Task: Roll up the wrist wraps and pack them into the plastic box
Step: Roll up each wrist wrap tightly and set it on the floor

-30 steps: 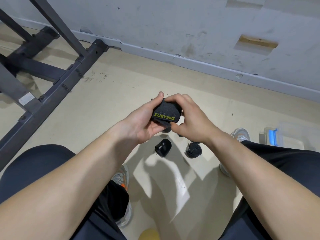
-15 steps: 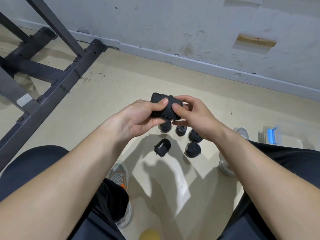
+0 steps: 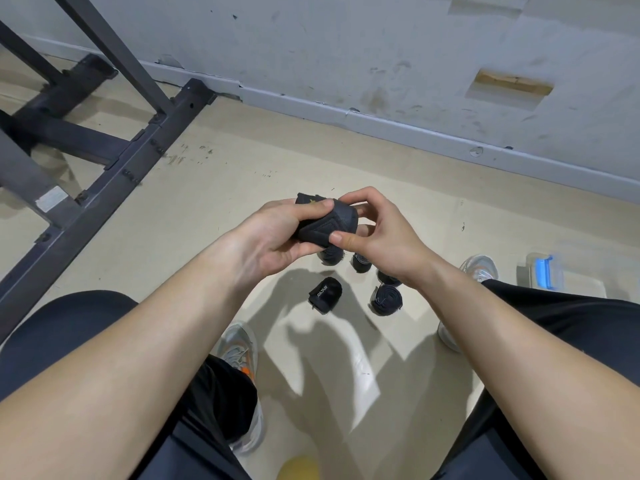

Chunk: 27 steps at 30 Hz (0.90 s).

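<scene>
While both hands hold it up, well left of the plastic box, one black wrap looks nearly rolled.
The left hand has its fingers and thumb curled round the roll. The right hand pinches the outer end flat against it, thumb in front and fingers curled behind. The wrap looks light, soft and springy, so it would likely loosen if let go. It is best gripped across the round body, with a thumb over the loose end, not by the open sides. More rolled wraps lie on the floor, also left of the box.
</scene>
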### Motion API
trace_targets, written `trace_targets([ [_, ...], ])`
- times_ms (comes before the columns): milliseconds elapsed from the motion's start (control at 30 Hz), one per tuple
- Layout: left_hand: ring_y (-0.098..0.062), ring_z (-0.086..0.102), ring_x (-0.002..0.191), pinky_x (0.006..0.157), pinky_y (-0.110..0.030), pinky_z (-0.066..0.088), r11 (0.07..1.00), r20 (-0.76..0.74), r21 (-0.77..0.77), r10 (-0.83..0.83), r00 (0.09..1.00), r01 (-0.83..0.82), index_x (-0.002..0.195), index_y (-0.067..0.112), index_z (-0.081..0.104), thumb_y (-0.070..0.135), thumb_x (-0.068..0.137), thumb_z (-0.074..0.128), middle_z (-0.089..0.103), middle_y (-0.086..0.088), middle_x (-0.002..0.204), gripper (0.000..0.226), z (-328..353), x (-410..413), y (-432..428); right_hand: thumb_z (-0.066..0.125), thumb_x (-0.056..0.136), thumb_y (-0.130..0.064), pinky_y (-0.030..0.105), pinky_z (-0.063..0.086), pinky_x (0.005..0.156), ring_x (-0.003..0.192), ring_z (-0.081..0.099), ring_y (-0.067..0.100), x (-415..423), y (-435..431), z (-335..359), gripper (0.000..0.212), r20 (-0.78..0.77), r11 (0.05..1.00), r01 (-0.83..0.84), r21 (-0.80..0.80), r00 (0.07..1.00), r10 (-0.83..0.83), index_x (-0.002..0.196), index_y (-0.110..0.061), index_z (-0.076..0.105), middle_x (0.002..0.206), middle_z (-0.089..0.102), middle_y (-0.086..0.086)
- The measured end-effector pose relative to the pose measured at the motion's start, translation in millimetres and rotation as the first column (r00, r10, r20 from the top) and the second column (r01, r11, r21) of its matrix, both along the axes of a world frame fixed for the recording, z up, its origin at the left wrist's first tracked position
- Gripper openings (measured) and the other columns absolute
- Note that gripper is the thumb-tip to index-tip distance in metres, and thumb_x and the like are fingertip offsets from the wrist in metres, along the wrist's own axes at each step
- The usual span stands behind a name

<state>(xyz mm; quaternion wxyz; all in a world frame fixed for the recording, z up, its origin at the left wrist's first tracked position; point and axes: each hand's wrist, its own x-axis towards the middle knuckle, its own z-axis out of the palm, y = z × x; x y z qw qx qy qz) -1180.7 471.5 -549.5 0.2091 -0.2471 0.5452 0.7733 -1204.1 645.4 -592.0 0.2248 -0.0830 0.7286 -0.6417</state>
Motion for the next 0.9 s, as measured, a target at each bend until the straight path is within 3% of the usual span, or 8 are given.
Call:
trace_targets([
  [67,-0.023,0.077,0.082,0.071,-0.034,0.064,1.0,-0.021,-0.018,0.005,1.0,-0.006,0.119,-0.001,0.066,0.013,0.096,0.067,0.077,-0.014,0.095,0.027,-2.2,-2.6,-0.2,0.087,0.078,-0.013,0.058,0.059,0.086,0.086,0.072,0.03,-3.6,3.2,-0.6,0.057,0.105,0.997,0.008,-0.075,0.994,0.0,0.125,-0.024,0.058,0.116,0.065,0.002],
  [167,-0.026,0.076,0.092,0.079,-0.037,0.064,0.999,-0.051,-0.038,-0.004,0.999,0.002,0.118,0.0,0.067,0.017,0.095,0.069,0.075,-0.019,0.108,0.029,-3.6,-5.3,0.1,0.084,0.073,-0.021,0.056,0.055,0.099,0.106,0.073,0.025,-6.9,7.0,-0.8,0.062,0.172,0.99,0.014,-0.14,0.985,0.011,0.131,-0.026,0.062,0.126,0.066,0.005],
  [400,-0.019,0.076,0.089,0.076,-0.032,0.062,0.971,-0.148,-0.233,-0.086,0.985,0.05,0.118,0.006,0.068,0.033,0.091,0.075,0.077,-0.007,0.101,0.039,-3.1,-6.1,4.8,0.084,0.073,-0.022,0.054,0.057,0.098,0.109,0.072,0.026,-10.0,9.0,-2.7,0.046,0.142,0.987,0.051,-0.154,0.989,-0.029,0.117,-0.022,0.07,0.114,0.071,0.009],
  [567,-0.021,0.077,0.087,0.081,-0.037,0.063,0.969,-0.175,-0.245,-0.049,0.983,0.005,0.121,0.011,0.06,0.02,0.085,0.082,0.073,-0.006,0.102,0.043,-6.6,-4.2,4.7,0.083,0.079,-0.01,0.045,0.059,0.093,0.099,0.074,0.022,-12.1,8.8,-1.1,0.038,0.179,0.974,0.055,-0.22,0.984,-0.015,0.112,-0.022,0.07,0.101,0.074,0.003],
  [667,-0.02,0.076,0.082,0.08,-0.037,0.063,0.978,-0.178,-0.21,-0.052,0.983,0.014,0.116,0.015,0.059,0.018,0.087,0.08,0.072,-0.004,0.097,0.036,-6.2,-5.0,5.2,0.076,0.086,0.001,0.038,0.057,0.087,0.094,0.072,0.02,-13.0,9.3,0.0,0.043,0.246,0.966,0.061,-0.253,0.969,0.003,0.124,-0.017,0.064,0.095,0.073,0.002],
  [733,-0.021,0.076,0.081,0.081,-0.037,0.064,0.979,-0.17,-0.202,-0.056,0.984,0.021,0.114,0.017,0.058,0.016,0.086,0.08,0.072,-0.003,0.094,0.035,-6.8,-5.8,5.0,0.08,0.081,-0.003,0.037,0.056,0.088,0.096,0.072,0.021,-13.8,9.8,-0.4,0.053,0.252,0.968,0.042,-0.246,0.968,0.022,0.129,-0.016,0.062,0.099,0.073,0.004],
  [900,-0.029,0.075,0.09,0.089,-0.041,0.062,0.976,-0.148,-0.204,-0.108,0.983,0.076,0.121,0.018,0.059,0.008,0.085,0.081,0.071,-0.01,0.1,0.044,-8.5,-6.6,-1.6,0.087,0.065,-0.011,0.048,0.056,0.096,0.093,0.073,0.025,-10.0,7.8,-2.2,0.058,0.174,0.986,0.063,-0.155,0.984,-0.035,0.118,-0.025,0.066,0.11,0.071,0.007],
])
